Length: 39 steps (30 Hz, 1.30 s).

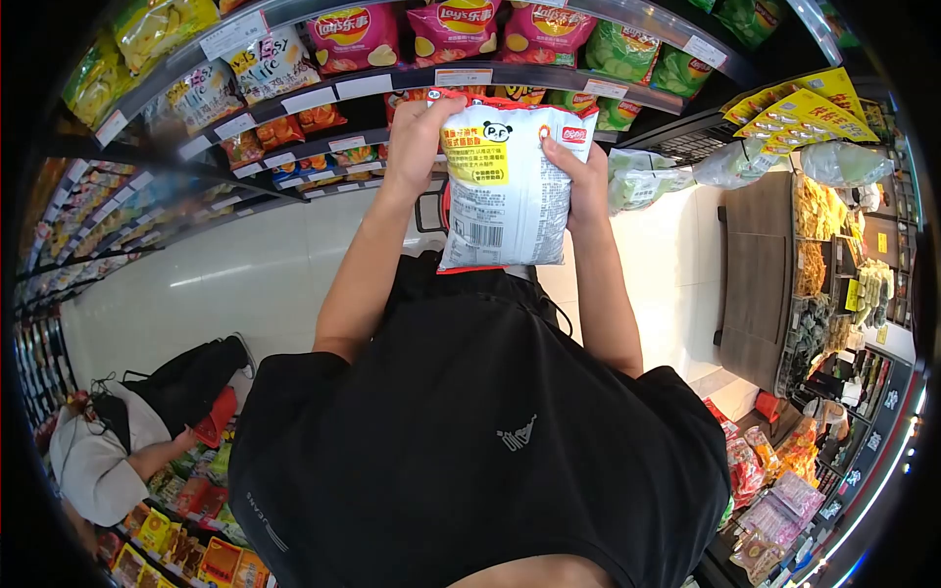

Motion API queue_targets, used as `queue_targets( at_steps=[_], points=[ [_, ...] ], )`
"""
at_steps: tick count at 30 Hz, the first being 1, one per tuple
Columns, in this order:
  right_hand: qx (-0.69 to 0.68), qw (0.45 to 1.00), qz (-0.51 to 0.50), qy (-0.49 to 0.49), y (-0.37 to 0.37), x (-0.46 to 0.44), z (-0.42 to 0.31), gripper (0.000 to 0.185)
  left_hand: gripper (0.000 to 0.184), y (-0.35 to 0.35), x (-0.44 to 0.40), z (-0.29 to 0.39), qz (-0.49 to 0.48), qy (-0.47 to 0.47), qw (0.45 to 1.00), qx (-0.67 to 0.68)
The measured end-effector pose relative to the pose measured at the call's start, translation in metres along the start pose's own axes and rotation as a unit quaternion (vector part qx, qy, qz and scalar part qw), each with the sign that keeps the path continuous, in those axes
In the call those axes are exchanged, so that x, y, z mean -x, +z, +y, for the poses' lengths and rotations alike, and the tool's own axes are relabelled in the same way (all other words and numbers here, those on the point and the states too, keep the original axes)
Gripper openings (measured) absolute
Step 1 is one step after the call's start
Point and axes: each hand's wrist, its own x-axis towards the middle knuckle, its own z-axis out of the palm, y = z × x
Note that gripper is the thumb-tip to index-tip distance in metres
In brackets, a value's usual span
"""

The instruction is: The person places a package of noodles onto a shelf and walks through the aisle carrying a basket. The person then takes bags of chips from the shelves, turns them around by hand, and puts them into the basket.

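Observation:
A snack bag (505, 206) with a white printed back, a panda logo, a yellow text block and a barcode is held upright in front of my chest. My left hand (423, 137) grips its upper left corner, the fingers going behind it. At the upper right edge, my right hand (580, 176) pinches the bag with the thumb on the printed side. Behind the bag, part of a red basket (446, 208) with a dark handle shows low down.
Shelves of chip bags (353, 37) curve across the top. A person in a white top (103, 456) is at the lower left, beside packaged goods. Yellow signs (804, 113) and plastic-wrapped items (642, 181) hang at right, near a wooden display (760, 284).

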Motion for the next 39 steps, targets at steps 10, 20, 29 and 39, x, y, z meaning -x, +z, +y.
queue_targets(
  at_steps=[10, 20, 29, 39],
  points=[
    [-0.039, 0.999, -0.011, 0.009, 0.0, 0.005, -0.002, 0.036, 0.022, 0.012, 0.004, -0.006, 0.025, 0.023, 0.991, 0.126],
    [-0.034, 0.996, -0.059, -0.05, -0.013, 0.0, -0.005, 0.045, 0.021, 0.025, 0.011, -0.006, 0.063, 0.053, 0.991, 0.101],
    [0.003, 0.992, -0.032, -0.122, -0.016, -0.006, -0.022, 0.018, 0.024, 0.02, 0.007, -0.002, 0.02, 0.082, 0.996, 0.022],
    [-0.107, 0.992, 0.046, -0.046, -0.021, -0.02, -0.027, 0.017, 0.024, 0.027, 0.003, -0.008, 0.025, 0.04, 0.995, 0.091]
  ],
)
